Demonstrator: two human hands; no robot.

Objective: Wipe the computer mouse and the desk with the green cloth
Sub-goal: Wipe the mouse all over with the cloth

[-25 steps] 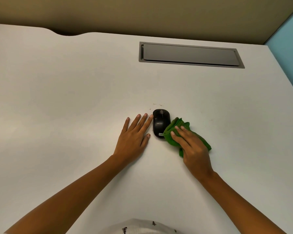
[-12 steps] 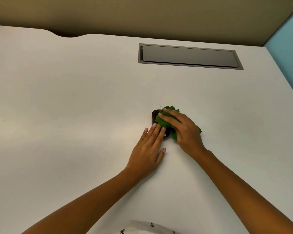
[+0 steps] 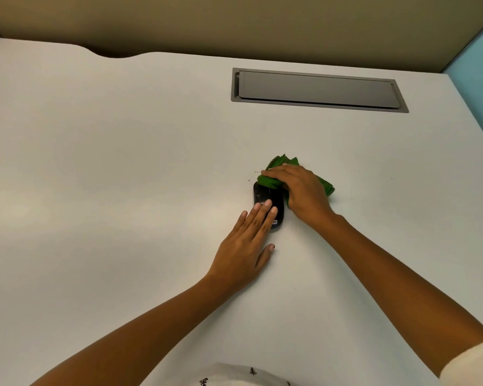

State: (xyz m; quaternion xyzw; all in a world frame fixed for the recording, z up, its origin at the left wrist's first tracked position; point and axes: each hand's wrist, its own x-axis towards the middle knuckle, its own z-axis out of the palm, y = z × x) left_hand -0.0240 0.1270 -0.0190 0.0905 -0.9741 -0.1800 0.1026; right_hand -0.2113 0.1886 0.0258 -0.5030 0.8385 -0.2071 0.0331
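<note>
A black computer mouse [image 3: 277, 203] lies on the white desk [image 3: 123, 190] near its middle. My left hand [image 3: 248, 246] lies flat with its fingers apart, and the fingertips rest on the mouse's near half. My right hand [image 3: 301, 190] presses the bunched green cloth [image 3: 283, 162] onto the mouse's far end and the desk just beyond it. Part of the cloth sticks out to the right of the hand. The front of the mouse is hidden under the cloth.
A grey cable-tray lid [image 3: 318, 89] is set into the desk at the back right. A few small crumbs [image 3: 250, 179] lie just left of the cloth. A tan partition [image 3: 234, 20] runs behind the desk, and a blue wall [image 3: 480, 65] stands at the right.
My right hand has carried the cloth from the mouse's right side over its top to its far end. My left hand has slid from beside the mouse onto its near half.
</note>
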